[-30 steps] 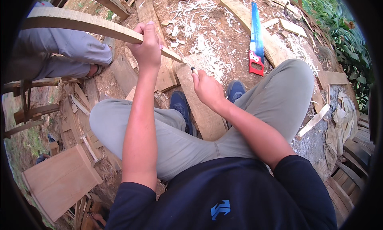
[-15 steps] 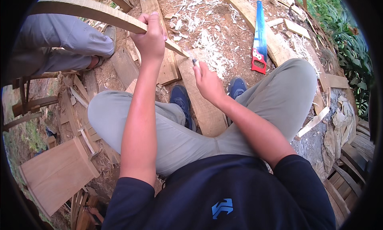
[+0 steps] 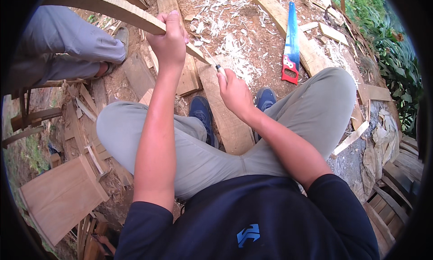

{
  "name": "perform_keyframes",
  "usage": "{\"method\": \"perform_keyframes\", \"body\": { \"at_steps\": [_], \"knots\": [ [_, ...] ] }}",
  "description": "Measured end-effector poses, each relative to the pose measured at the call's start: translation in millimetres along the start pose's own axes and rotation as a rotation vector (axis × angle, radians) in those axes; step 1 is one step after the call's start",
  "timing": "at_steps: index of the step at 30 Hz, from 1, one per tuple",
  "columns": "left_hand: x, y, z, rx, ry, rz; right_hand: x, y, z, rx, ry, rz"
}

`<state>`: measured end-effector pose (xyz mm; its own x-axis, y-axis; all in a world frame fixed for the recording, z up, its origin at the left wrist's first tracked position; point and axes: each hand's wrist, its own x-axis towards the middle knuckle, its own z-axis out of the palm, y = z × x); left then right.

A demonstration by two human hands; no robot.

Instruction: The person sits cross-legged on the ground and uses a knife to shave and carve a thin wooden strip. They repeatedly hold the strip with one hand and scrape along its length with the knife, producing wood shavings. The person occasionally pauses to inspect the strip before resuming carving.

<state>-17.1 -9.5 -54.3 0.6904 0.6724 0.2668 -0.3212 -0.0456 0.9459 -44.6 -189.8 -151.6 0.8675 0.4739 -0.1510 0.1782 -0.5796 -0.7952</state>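
My left hand [image 3: 169, 46] is wrapped around a long, slightly curved wooden strip [image 3: 112, 8] near its lower end. The strip slants from the upper left down to a narrow tip. In front of my knees, my right hand [image 3: 237, 94] is closed around a knife [image 3: 220, 69] with a pale handle and a dark collar. Its thin blade points up and left, beside the strip's tip; whether it touches the wood I cannot tell. Beneath them a wide plank [image 3: 232, 129] lies between my shoes.
A blue handsaw [image 3: 292, 39] with a red handle rests by a thick beam [image 3: 311, 55] at right. White shavings [image 3: 234, 43] litter the ground. Another person's grey-trousered legs [image 3: 76, 36] are at the left. A hammer [image 3: 97, 161] lies near a wooden panel [image 3: 63, 197].
The knife has drawn back slightly from the strip's tip, and more of its blade shows. My left hand keeps its grip. The whole view has shifted a little.
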Motion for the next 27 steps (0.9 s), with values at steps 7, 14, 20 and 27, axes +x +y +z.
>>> {"method": "perform_keyframes", "body": {
  "at_steps": [7, 14, 20, 27],
  "knots": [
    [-1, 6, 6, 0.062, 0.052, -0.039, 9, 3, -8, 0.021, -0.138, 0.113],
    [0, 5, 12, -0.002, 0.000, -0.018, 9, 29, 6, -0.061, -0.117, 0.119],
    [-1, 6, 7, -0.012, 0.004, -0.008, -2, -17, -16, 0.156, 0.036, 0.009],
    [0, 4, 5, 0.007, 0.012, -0.023, 4, -10, -16, 0.144, 0.009, 0.091]
  ]
}}
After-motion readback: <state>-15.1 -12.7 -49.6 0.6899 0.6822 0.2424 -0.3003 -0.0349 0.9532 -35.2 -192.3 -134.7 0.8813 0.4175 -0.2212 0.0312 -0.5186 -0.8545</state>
